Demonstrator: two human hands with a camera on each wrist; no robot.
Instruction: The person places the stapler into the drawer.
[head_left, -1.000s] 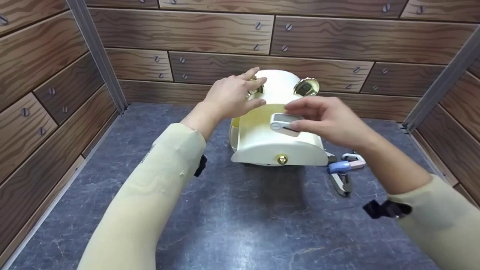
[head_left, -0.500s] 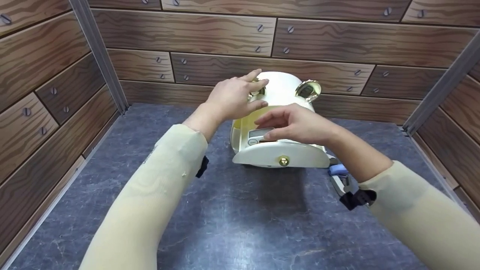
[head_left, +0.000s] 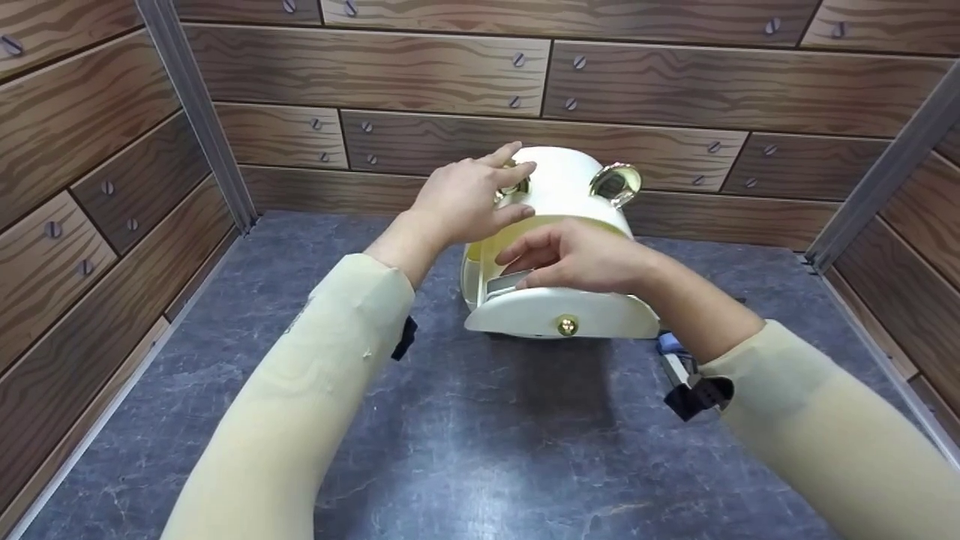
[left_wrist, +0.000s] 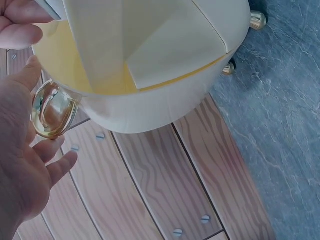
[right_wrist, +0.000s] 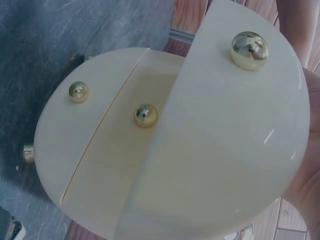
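Note:
A glossy white rounded drawer box (head_left: 555, 169) with gold ears stands on the table, its top drawer (head_left: 517, 319) pulled out. My left hand (head_left: 465, 196) rests with spread fingers about the left gold ear (left_wrist: 54, 110), touching it. My right hand (head_left: 585, 259) reaches down into the open drawer. Its thumb and fingers pinch a small white-and-grey block-like object (head_left: 504, 283), mostly hidden by the hand and drawer front; its kind is unclear. In the left wrist view, the right hand's fingers (left_wrist: 20, 32) show at the top left corner.
Beside the box, partly behind my right forearm, lie a blue item (head_left: 670, 343) and a grey-and-white tool (head_left: 675, 367). Lower drawers with gold knobs (right_wrist: 146, 115) are closed beneath the pulled-out one. Wood-patterned walls (head_left: 420, 67) enclose the dark marbled table (head_left: 450, 450).
My right hand has moved left and down into the drawer, carrying the white-and-grey object, which now shows only in part. My left hand has stayed at the gold ear.

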